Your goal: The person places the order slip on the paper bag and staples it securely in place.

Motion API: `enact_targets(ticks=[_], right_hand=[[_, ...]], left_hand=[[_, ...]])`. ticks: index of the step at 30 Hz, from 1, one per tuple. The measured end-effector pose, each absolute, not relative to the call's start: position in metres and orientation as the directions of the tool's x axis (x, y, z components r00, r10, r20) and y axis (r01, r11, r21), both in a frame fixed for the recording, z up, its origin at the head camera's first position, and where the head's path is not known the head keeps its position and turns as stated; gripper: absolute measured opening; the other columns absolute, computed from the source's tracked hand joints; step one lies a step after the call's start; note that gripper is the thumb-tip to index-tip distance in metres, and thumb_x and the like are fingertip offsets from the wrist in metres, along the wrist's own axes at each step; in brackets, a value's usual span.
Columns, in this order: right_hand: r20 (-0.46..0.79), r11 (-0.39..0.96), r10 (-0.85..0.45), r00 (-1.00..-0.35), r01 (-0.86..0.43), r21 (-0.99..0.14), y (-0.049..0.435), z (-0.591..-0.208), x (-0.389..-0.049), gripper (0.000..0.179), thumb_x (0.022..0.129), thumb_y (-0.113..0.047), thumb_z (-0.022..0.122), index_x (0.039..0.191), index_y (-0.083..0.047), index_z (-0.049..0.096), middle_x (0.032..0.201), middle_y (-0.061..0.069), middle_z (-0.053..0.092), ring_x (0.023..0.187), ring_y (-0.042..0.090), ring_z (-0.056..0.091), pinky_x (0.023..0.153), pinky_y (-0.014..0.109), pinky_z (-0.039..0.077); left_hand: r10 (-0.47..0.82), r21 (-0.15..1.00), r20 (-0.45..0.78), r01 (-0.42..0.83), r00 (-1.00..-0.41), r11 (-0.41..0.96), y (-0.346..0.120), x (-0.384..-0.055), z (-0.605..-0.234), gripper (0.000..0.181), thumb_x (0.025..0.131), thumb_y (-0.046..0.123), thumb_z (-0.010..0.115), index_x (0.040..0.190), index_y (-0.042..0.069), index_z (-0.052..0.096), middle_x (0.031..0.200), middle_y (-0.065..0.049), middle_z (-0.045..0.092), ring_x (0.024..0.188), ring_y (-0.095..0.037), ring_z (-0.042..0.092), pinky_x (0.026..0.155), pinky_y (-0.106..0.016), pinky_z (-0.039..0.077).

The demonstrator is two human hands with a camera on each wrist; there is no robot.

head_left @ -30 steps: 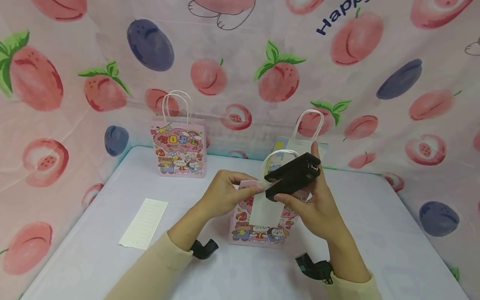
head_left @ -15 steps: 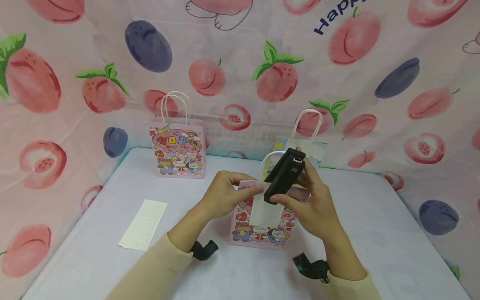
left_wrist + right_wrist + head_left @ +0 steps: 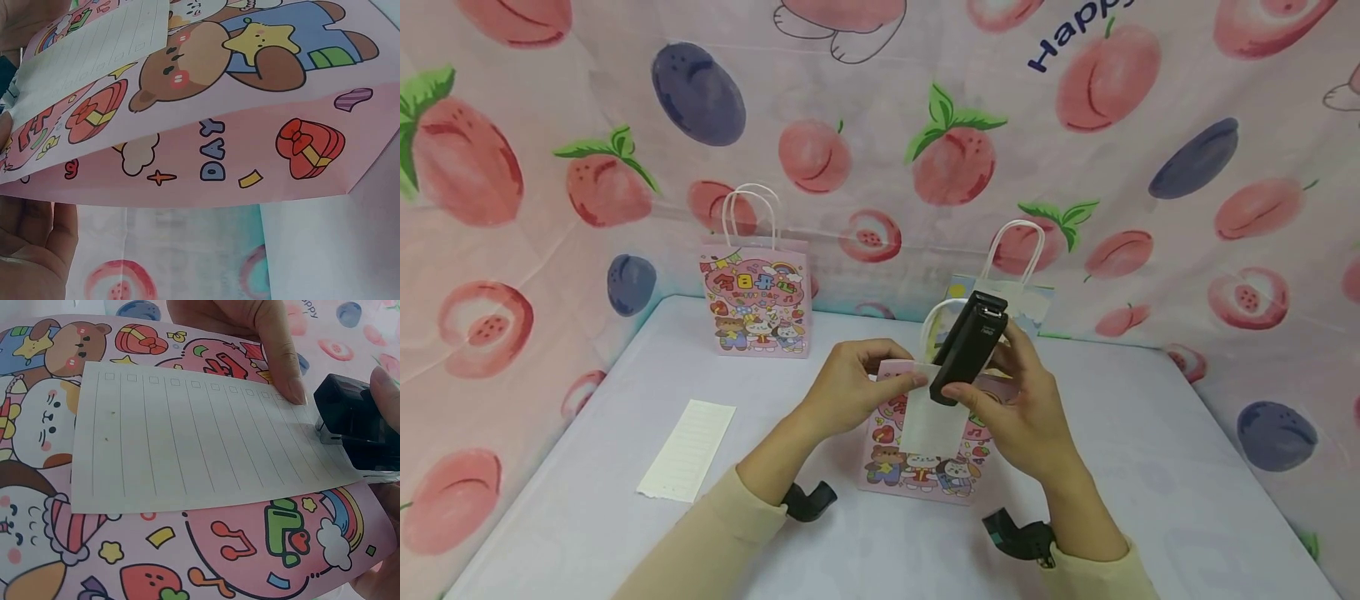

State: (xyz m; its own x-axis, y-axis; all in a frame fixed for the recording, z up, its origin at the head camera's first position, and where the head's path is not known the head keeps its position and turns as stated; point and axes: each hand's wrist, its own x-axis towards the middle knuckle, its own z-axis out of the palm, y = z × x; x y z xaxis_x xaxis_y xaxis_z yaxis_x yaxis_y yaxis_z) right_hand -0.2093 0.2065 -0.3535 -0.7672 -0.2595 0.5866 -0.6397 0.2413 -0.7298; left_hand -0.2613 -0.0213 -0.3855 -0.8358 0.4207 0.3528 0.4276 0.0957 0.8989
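A pink gift bag (image 3: 886, 463) with cartoon animals stands in front of me. A lined paper slip (image 3: 181, 444) with a column of small checkboxes lies flat against its front, at the top edge. My left hand (image 3: 848, 390) pinches the slip and the bag's rim between thumb and fingers. My right hand (image 3: 1032, 421) grips a black stapler (image 3: 973, 346), tilted, its front end over the slip's top edge. In the right wrist view the stapler's jaws straddle that edge beside my left thumb (image 3: 294, 387). The left wrist view shows the bag's side panel (image 3: 187, 162).
A matching pink bag (image 3: 757, 300) with white handles stands at the back left. Another bag (image 3: 1037, 300), yellow and blue, stands behind the front one. A second lined slip (image 3: 688, 450) lies on the white table (image 3: 587, 517) at the left. A fruit-print cloth (image 3: 880, 108) hangs behind.
The stapler has swung to a steeper angle and moved left, its jaws closing up around the slip's top edge. My left hand keeps its place on the slip and bag.
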Motion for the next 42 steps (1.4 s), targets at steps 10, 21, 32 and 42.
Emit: enact_targets(ticks=[10,21,32,42], right_hand=[[0.608,0.252,-0.249,-0.754,-0.656,-0.711,0.205,-0.355,-0.209,0.092,0.081,0.017,0.077,0.159,-0.008,0.036,0.129,0.029,0.066,0.113,0.007,0.072,0.087,0.029,0.061],[0.633,0.256,-0.229,-0.74,-0.673,-0.694,0.201,-0.358,-0.21,0.095,0.078,0.018,0.079,0.158,-0.009,0.037,0.127,0.027,0.066,0.111,0.007,0.072,0.086,0.028,0.061],[0.633,0.28,-0.201,-0.748,-0.663,-0.694,0.199,-0.359,-0.209,0.08,0.077,0.018,0.08,0.148,-0.003,0.05,0.12,0.02,0.067,0.104,0.009,0.071,0.086,0.026,0.061],[0.632,0.296,-0.177,-0.755,-0.653,-0.697,0.197,-0.359,-0.207,0.074,0.077,0.019,0.08,0.142,0.002,0.049,0.115,0.019,0.068,0.098,0.009,0.069,0.085,0.024,0.061]], left_hand=[[0.541,0.933,0.282,0.357,-0.792,0.038,-0.022,-0.264,-0.387,0.042,0.096,0.024,0.075,0.136,0.017,0.064,0.134,-0.001,0.067,0.12,-0.019,0.065,0.094,-0.036,0.06],[0.525,0.963,0.248,0.268,-0.814,-0.039,-0.008,-0.252,-0.388,0.041,0.086,0.021,0.087,0.125,0.016,0.074,0.111,-0.006,0.08,0.093,-0.021,0.079,0.081,-0.038,0.064],[0.447,0.923,0.323,0.382,-0.834,0.046,-0.005,-0.25,-0.394,0.039,0.086,0.028,0.086,0.123,0.025,0.076,0.119,0.006,0.077,0.095,-0.012,0.075,0.08,-0.034,0.063],[0.414,0.854,0.464,0.52,-0.783,0.026,-0.001,-0.249,-0.396,0.033,0.089,0.022,0.084,0.121,0.019,0.076,0.115,0.003,0.079,0.097,-0.009,0.076,0.08,-0.031,0.063]])
